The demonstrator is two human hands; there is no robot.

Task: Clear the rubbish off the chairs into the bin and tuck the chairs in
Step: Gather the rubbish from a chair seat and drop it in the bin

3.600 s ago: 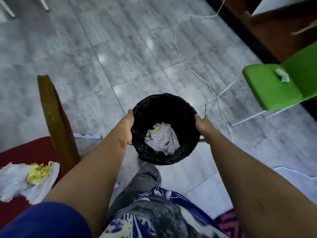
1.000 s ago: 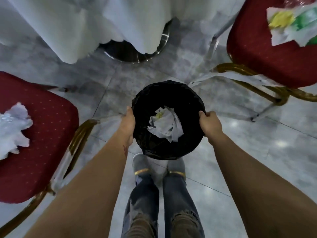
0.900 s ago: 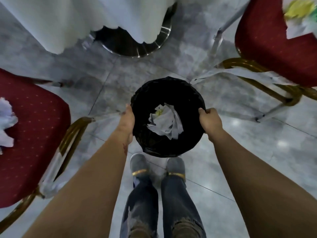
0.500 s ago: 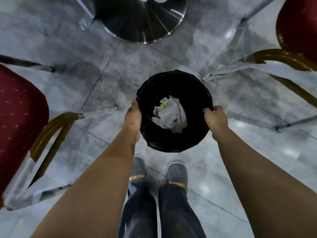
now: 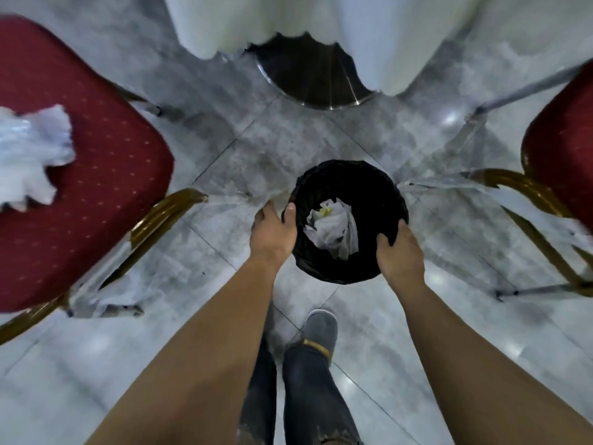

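From the head view, the black-lined bin (image 5: 351, 220) sits low in front of the person, between two red chairs and near the middle of the picture, its round mouth open to the camera. The left hand (image 5: 272, 234) is clenched on the bin's left rim, thumb hooked over the edge and pointing inward, fingers hidden on the outer side. The right hand (image 5: 399, 252) grips the near-right rim, its fingertips curled over the liner's edge, so each grip is grasping the bin from an opposite side. Both forearms run straight out from the lower corners and converge on the bin, wrists level, elbows out of frame. Inside the bin lies a crumpled white wad of paper (image 5: 333, 228) with a small yellow scrap at its top, well below the rim and between the two hands. On the left chair (image 5: 106, 187), a red seat with gold dots and a gold frame, a crumpled white plastic bag (image 5: 30, 155) rests on the cushion toward the picture's left edge, well apart from the bin. The right chair (image 5: 564, 159) shows only a corner of its red seat and gold frame. A white tablecloth (image 5: 321, 17) hangs at the top, with a round metal table base (image 5: 314, 81) beneath it on the grey tiled floor (image 5: 449, 332). One grey shoe (image 5: 321, 329) and dark jeans show below the bin
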